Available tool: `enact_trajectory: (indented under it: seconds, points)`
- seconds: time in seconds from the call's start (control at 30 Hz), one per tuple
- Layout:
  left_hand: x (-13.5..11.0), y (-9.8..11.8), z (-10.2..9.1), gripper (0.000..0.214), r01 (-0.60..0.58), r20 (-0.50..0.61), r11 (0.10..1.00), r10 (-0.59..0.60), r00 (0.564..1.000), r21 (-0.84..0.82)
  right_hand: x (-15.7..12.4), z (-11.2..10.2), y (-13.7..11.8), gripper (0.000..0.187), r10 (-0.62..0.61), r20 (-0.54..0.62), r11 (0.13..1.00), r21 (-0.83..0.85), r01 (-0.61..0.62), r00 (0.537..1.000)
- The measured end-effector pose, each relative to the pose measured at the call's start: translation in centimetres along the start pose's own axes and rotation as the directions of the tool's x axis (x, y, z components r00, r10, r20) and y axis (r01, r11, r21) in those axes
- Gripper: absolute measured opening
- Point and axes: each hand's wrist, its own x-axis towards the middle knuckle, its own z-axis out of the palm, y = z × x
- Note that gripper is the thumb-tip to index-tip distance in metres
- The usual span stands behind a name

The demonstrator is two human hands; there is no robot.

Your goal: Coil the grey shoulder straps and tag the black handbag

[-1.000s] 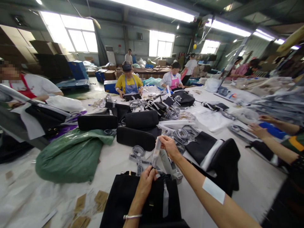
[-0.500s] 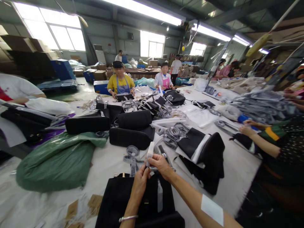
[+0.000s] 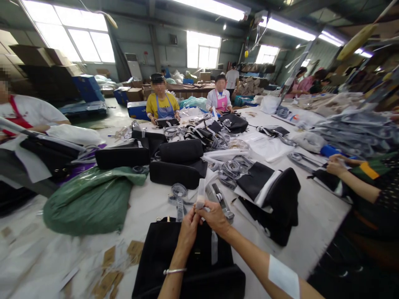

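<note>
While both pinch a clear plastic sleeve (image 3: pixel 200 196), the left hand (image 3: pixel 189 227) and right hand (image 3: pixel 215 216) hover over a black bag (image 3: pixel 162 257).

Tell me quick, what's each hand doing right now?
Left hand: closed, pinching the clear plastic strip above the black bag.
Right hand: closed on the same strip.
</note>
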Motion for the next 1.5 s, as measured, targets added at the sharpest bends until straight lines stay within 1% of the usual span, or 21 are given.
enact_trajectory:
  seconds: [0.1,0.2,0.3,0.4,0.53,0.63,0.73,0.8,0.87,0.9,0.97,1.03,1.07,1.1,1.13,1.2,1.27,1.37,1.4,1.43,1.5]
  points:
    - [-0.2,0.3,-0.2,0.034,-0.011,0.026,1.000,0.010,1.000,0.016,0.2,0.4,0.1,0.025,0.067,0.009,0.977,0.200,-0.068,0.998]
    - [-0.3,0.4,-0.3,0.032,0.002,0.063,1.000,-0.004,0.998,0.027,0.3,0.7,0.1,0.028,0.131,0.071,0.906,0.396,-0.148,0.989]
    - [-0.4,0.1,-0.2,0.030,0.013,0.070,0.998,-0.018,0.997,0.061,0.6,0.5,-0.1,0.034,0.215,0.061,0.837,0.503,-0.216,0.975]
    - [-0.4,-0.6,0.0,0.032,0.026,0.082,0.995,-0.034,0.996,0.099,1.6,-0.1,-0.5,0.037,0.232,-0.023,0.816,0.550,-0.182,0.972]
    - [-0.4,-1.8,0.0,0.034,0.044,0.091,0.993,-0.054,0.994,0.114,2.7,-0.9,-1.6,0.037,0.190,-0.110,0.841,0.531,-0.104,0.976]
    - [-0.2,-2.6,-0.2,0.033,0.056,0.059,0.992,-0.063,0.996,0.114,1.3,-0.7,-2.7,0.026,0.102,-0.103,0.918,0.393,-0.054,0.989]
    - [0.0,-3.5,-0.8,0.029,-0.005,0.019,0.994,0.003,1.000,0.105,-1.7,0.2,-3.1,0.013,-0.125,0.009,0.990,0.062,0.124,0.992]
    - [-0.1,-4.2,-1.3,0.023,-0.033,0.041,0.991,0.028,0.999,0.127,-3.6,0.7,-2.6,0.014,-0.292,0.099,0.951,-0.080,0.300,0.951]
    - [-0.5,-4.8,-1.7,0.026,-0.005,0.062,0.984,-0.006,0.998,0.178,-5.0,0.7,-1.6,0.022,-0.415,0.182,0.887,-0.136,0.440,0.892]
    - [-0.8,-5.1,-1.9,0.030,0.021,0.038,0.979,-0.029,0.999,0.203,-5.5,0.6,-0.9,0.025,-0.453,0.223,0.857,-0.159,0.490,0.863]
    - [-1.5,-5.6,-2.1,0.036,0.062,-0.099,0.971,-0.040,0.994,0.233,-6.2,0.0,0.5,0.030,-0.491,0.285,0.800,-0.227,0.556,0.823]
    - [-2.4,-5.9,-2.1,0.037,0.127,-0.276,0.970,-0.067,0.959,0.207,-6.6,-0.4,1.7,0.030,-0.485,0.308,0.759,-0.317,0.569,0.818]
    - [-2.9,-6.0,-2.0,0.036,0.190,-0.336,0.971,-0.132,0.933,0.147,-6.9,-0.6,2.2,0.029,-0.472,0.307,0.746,-0.362,0.560,0.827]
    - [-3.4,-6.0,-1.8,0.034,0.272,-0.350,0.961,-0.240,0.906,0.045,-7.2,-0.6,2.6,0.028,-0.455,0.304,0.736,-0.400,0.546,0.837]
    - [-3.9,-6.0,-1.6,0.034,0.362,-0.306,0.928,-0.372,0.876,-0.090,-7.5,-0.5,2.9,0.028,-0.438,0.310,0.728,-0.427,0.536,0.844]
    - [-4.6,-5.9,-1.0,0.034,0.513,-0.098,0.771,-0.584,0.806,-0.377,-8.3,0.0,3.6,0.024,-0.416,0.361,0.705,-0.452,0.547,0.834]
    - [-5.0,-5.9,-0.4,0.025,0.555,0.051,0.593,-0.656,0.753,-0.583,-9.0,0.5,4.2,0.017,-0.397,0.476,0.669,-0.436,0.602,0.785]
    - [-4.9,-5.8,0.2,0.002,0.502,0.035,0.458,-0.712,0.701,-0.734,-9.6,0.6,4.7,0.010,-0.368,0.606,0.651,-0.374,0.661,0.705]
    - [-4.8,-5.7,0.2,0.005,0.492,0.029,0.427,-0.731,0.681,-0.759,-9.7,0.4,4.7,0.012,-0.365,0.605,0.673,-0.354,0.650,0.707]
    - [-4.8,-5.7,0.2,0.009,0.487,0.042,0.390,-0.745,0.665,-0.781,-9.8,0.0,4.7,0.014,-0.363,0.578,0.708,-0.339,0.619,0.731]
    - [-4.7,-5.3,0.0,0.016,0.470,0.101,0.304,-0.744,0.660,-0.828,-9.9,-0.9,4.4,0.017,-0.347,0.458,0.795,-0.320,0.516,0.818]
